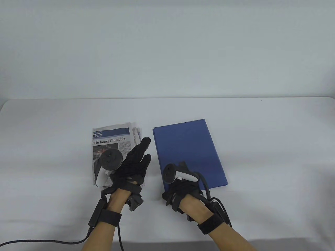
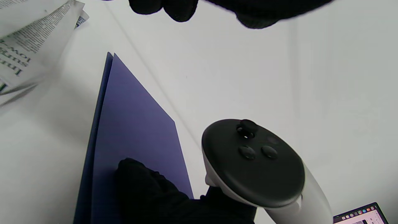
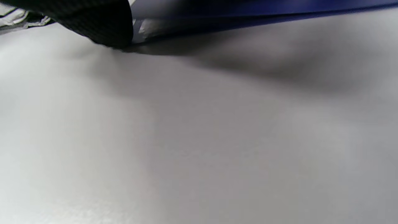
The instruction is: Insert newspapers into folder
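A folded newspaper [image 1: 111,142] lies left of centre on the table. A blue folder [image 1: 188,149] lies closed to its right; it also shows in the left wrist view [image 2: 133,130]. My left hand [image 1: 136,159] hovers over the newspaper's right edge with its fingers stretched out, holding nothing. My right hand [image 1: 180,183] rests on the folder's near left corner, with fingers [image 2: 146,189] on the cover. In the right wrist view one fingertip [image 3: 102,25] sits at the folder's edge [image 3: 248,15]. Whether it grips the cover is hidden.
The white table [image 1: 261,146] stretches wide to the right and behind both objects. The newspaper's edge [image 2: 28,46] shows at the top left of the left wrist view. A laptop corner [image 2: 360,214] shows at the bottom right of that view.
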Tool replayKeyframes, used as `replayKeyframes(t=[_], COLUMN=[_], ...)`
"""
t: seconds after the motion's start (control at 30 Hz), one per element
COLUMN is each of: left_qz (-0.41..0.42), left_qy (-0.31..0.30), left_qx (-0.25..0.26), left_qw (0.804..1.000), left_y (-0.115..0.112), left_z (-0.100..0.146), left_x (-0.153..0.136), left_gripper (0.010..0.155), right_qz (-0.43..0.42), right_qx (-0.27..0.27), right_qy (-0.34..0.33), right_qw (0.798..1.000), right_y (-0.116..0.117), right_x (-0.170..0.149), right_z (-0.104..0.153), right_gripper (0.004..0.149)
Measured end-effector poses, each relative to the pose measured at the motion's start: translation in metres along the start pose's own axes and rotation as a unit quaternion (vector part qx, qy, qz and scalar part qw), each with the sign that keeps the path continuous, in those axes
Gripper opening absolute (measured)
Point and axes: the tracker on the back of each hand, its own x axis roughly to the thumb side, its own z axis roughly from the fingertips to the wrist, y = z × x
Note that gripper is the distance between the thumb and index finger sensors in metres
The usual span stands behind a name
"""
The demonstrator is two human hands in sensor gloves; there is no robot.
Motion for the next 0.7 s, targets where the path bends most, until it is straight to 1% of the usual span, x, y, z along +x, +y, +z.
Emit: replayKeyframes(t=[0.03,0.1,0.13,0.2,0.3,0.33,0.4,0.43,0.5,0.57,0.7], left_qz=[0.001,0.004,0.008,0.014,0.02,0.021,0.023,0.024,0.026,0.027,0.029], left_qy=[0.002,0.003,0.002,0.0,0.0,0.001,0.0,0.0,-0.003,-0.004,-0.001], left_qx=[0.0,0.002,0.006,0.012,0.014,0.014,0.014,0.015,0.019,0.022,0.021], left_qw=[1.0,1.0,1.0,1.0,1.0,1.0,1.0,1.0,0.999,0.999,0.999], left_y=[0.0,0.002,0.003,0.005,0.006,0.006,0.007,0.007,0.008,0.009,0.009], left_z=[0.0,0.001,0.002,0.003,0.003,0.003,0.003,0.003,0.004,0.004,0.004], left_x=[-0.001,-0.002,-0.002,-0.003,-0.003,-0.003,-0.003,-0.003,-0.002,-0.002,-0.002], left_gripper=[0.067,0.067,0.067,0.066,0.066,0.066,0.066,0.066,0.066,0.066,0.066], right_qz=[-0.006,-0.035,-0.049,-0.085,-0.1,-0.133,-0.213,-0.239,-0.294,-0.334,-0.378], right_qx=[-0.007,-0.046,-0.052,-0.038,-0.066,-0.08,-0.11,-0.121,-0.129,-0.137,-0.168], right_qy=[-0.004,-0.012,-0.016,-0.026,-0.036,-0.044,-0.061,-0.067,-0.081,-0.095,-0.106], right_qw=[1.0,0.998,0.997,0.995,0.992,0.987,0.969,0.961,0.944,0.928,0.904], right_y=[-0.002,-0.012,-0.017,-0.024,-0.034,-0.038,-0.047,-0.05,-0.054,-0.058,-0.069], right_x=[0.001,-0.003,-0.006,-0.016,-0.031,-0.038,-0.055,-0.062,-0.078,-0.09,-0.102], right_z=[0.0,0.003,0.004,0.006,0.013,0.016,0.022,0.025,0.03,0.036,0.051], right_gripper=[0.087,0.072,0.068,0.064,0.062,0.06,0.055,0.053,0.052,0.052,0.052])
